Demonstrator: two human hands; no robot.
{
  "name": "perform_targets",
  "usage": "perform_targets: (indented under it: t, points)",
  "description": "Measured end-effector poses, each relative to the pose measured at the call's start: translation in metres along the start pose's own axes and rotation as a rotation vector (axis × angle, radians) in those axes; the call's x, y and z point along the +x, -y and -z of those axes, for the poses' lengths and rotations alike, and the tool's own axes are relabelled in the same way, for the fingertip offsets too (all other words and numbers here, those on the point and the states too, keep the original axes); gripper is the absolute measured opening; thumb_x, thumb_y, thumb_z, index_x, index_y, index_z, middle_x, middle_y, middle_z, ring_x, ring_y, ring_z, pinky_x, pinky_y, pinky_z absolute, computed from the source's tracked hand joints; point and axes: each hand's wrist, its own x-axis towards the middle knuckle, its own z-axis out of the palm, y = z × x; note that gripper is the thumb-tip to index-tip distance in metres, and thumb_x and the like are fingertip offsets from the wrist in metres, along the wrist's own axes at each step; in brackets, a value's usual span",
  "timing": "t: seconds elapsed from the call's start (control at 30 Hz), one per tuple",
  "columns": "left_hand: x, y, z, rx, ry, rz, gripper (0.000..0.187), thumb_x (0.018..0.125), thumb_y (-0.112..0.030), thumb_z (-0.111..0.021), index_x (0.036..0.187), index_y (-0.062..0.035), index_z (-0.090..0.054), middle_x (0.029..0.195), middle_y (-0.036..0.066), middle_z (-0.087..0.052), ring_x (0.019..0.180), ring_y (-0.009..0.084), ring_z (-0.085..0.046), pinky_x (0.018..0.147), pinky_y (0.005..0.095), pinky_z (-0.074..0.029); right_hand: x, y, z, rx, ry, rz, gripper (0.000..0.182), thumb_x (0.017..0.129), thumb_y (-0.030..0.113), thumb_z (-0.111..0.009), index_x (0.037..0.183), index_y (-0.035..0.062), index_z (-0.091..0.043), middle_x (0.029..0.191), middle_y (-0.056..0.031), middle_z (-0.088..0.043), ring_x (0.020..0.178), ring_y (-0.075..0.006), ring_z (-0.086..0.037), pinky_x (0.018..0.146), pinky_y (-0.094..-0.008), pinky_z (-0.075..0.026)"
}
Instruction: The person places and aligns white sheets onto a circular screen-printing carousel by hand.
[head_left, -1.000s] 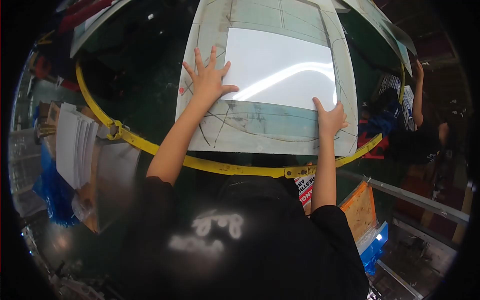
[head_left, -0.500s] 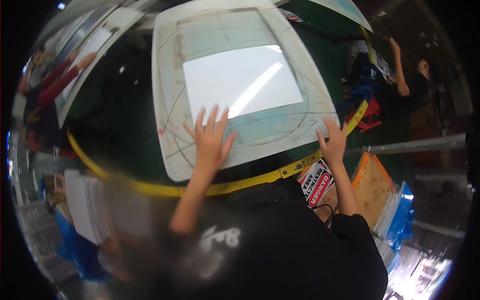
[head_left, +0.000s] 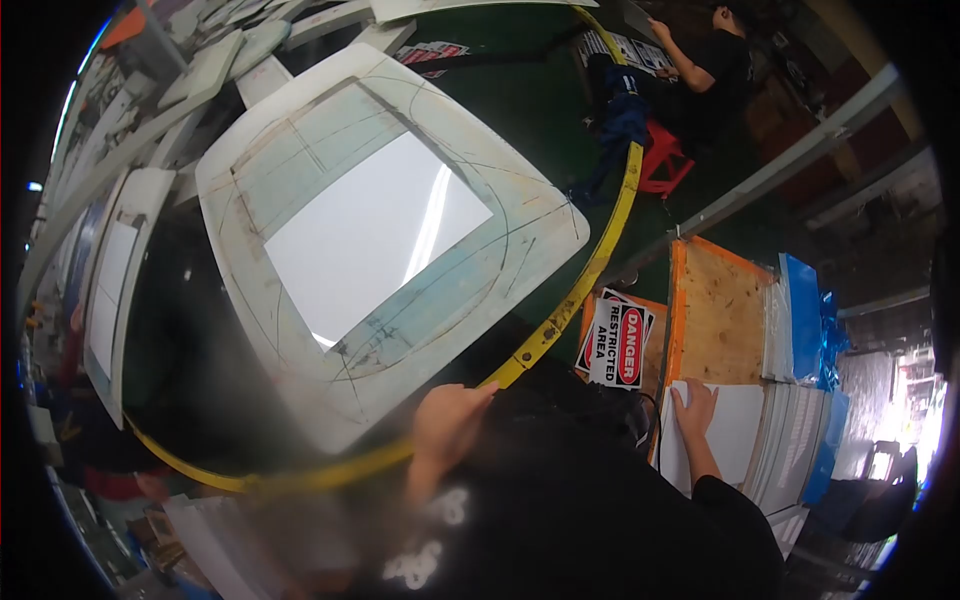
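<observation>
My left hand [head_left: 450,425] is held in front of my body at the yellow rail [head_left: 545,340], fingers curled together; whether anything is between them is hidden. Off to the right, my right hand [head_left: 697,412] grips a white sheet [head_left: 735,425] by its left part, with the thumb and fingers on it. That sheet lies over the front of a wooden board with orange edges [head_left: 725,300]. Ahead, a pale rounded platen [head_left: 235,190] carries another white sheet [head_left: 370,235], flat and glossy. Neither hand touches the platen.
Danger signs [head_left: 615,340] lie beside the orange-edged board. Stacked sheets with blue wrapping [head_left: 800,310] stand at the right. Another person [head_left: 715,65] is beyond the rail near a red stool [head_left: 662,160]. A second platen [head_left: 140,215] holds a white sheet at the left.
Both hands have left the platen. My right hand has gone to the white sheet on the right; my left has drawn back and its fingers have curled. The view has turned right.
</observation>
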Motion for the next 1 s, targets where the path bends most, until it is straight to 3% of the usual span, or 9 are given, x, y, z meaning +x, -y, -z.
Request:
perform_targets:
  t: [0.3,0.4,0.5,0.53,0.63,0.73,0.8,0.87,1.0]
  points:
    - [0.012,-0.012,-0.003,-0.063,0.063,-0.062,0.028,0.071,-0.001,-0.068,0.096,-0.0135,-0.066,0.080,0.004,-0.064,0.073,0.0253,-0.060,0.073,0.0356,-0.049,0.003,-0.015,0.007,-0.025,-0.094,0.068,0.030,0.079,0.027,-0.066,0.100,0.0055,-0.065,0.106,-0.0114,-0.064,0.099,-0.0266,-0.057,0.100,-0.0436,-0.032]
    - [0.010,-0.012,0.000,-0.055,0.083,-0.065,0.027,0.071,-0.001,-0.068,0.095,-0.0130,-0.066,0.081,0.003,-0.064,0.074,0.0254,-0.060,0.073,0.0356,-0.049,0.004,-0.018,0.012,0.057,-0.349,0.186,0.022,0.079,0.024,-0.065,0.086,0.0037,-0.062,0.094,-0.0123,-0.063,0.089,-0.0287,-0.057,0.091,-0.0399,-0.038]
    - [0.012,-0.011,0.000,-0.043,0.102,-0.086,0.026,0.072,-0.003,-0.069,0.095,-0.0129,-0.066,0.082,0.003,-0.065,0.075,0.0250,-0.060,0.074,0.0356,-0.049,0.015,-0.043,0.014,0.315,-0.281,0.017,0.020,0.080,0.021,-0.064,0.080,0.0033,-0.055,0.088,-0.0127,-0.059,0.083,-0.0300,-0.054,0.079,-0.0381,-0.040]
    - [0.013,-0.010,-0.002,-0.037,0.112,-0.092,0.025,0.072,-0.003,-0.069,0.095,-0.0128,-0.066,0.082,0.003,-0.065,0.075,0.0250,-0.060,0.074,0.0356,-0.049,0.020,-0.049,0.011,0.292,-0.443,0.092,0.030,0.084,0.024,-0.061,0.072,-0.0008,-0.050,0.072,-0.0141,-0.055,0.066,-0.0281,-0.050,0.063,-0.0365,-0.038]
    - [0.016,-0.010,-0.002,-0.017,0.135,-0.098,0.024,0.072,-0.004,-0.069,0.094,-0.0128,-0.066,0.082,0.003,-0.065,0.075,0.0249,-0.060,0.074,0.0354,-0.049,0.035,-0.077,0.025,0.382,-0.061,-0.148,0.041,0.088,0.028,-0.058,0.063,-0.0038,-0.048,0.055,-0.0160,-0.046,0.050,-0.0260,-0.043,0.051,-0.0376,-0.033]
    - [0.014,-0.009,0.004,-0.003,0.141,-0.097,0.023,0.072,-0.005,-0.069,0.094,-0.0128,-0.067,0.082,0.003,-0.065,0.074,0.0244,-0.060,0.074,0.0352,-0.049,0.056,-0.065,0.064,0.227,-0.247,0.039,0.050,0.089,0.031,-0.056,0.057,-0.0049,-0.045,0.047,-0.0176,-0.036,0.040,-0.0248,-0.033,0.044,-0.0390,-0.027]
    - [0.012,-0.010,0.004,-0.006,0.147,-0.099,0.022,0.073,-0.005,-0.069,0.094,-0.0127,-0.066,0.082,0.003,-0.065,0.074,0.0240,-0.060,0.074,0.0352,-0.049,0.074,-0.044,0.108,0.164,-0.296,-0.001,0.048,0.087,0.031,-0.060,0.055,-0.0034,-0.047,0.050,-0.0190,-0.038,0.039,-0.0262,-0.036,0.044,-0.0408,-0.027]
    - [0.014,-0.012,0.005,-0.019,0.156,-0.106,0.022,0.073,-0.006,-0.069,0.093,-0.0123,-0.066,0.082,0.003,-0.065,0.074,0.0235,-0.060,0.074,0.0352,-0.049,0.101,-0.032,0.145,0.079,-0.399,0.185,0.045,0.085,0.029,-0.063,0.054,-0.0012,-0.049,0.049,-0.0168,-0.041,0.041,-0.0267,-0.039,0.046,-0.0391,-0.029]
    - [0.026,-0.024,0.005,-0.070,0.150,-0.149,0.024,0.073,-0.007,-0.070,0.097,-0.0106,-0.066,0.081,0.003,-0.064,0.074,0.0231,-0.060,0.075,0.0355,-0.049,0.126,0.063,0.239,-0.087,-0.705,0.571,0.037,0.084,0.019,-0.065,0.055,0.0041,-0.048,0.050,-0.0094,-0.042,0.045,-0.0245,-0.040,0.053,-0.0330,-0.035]
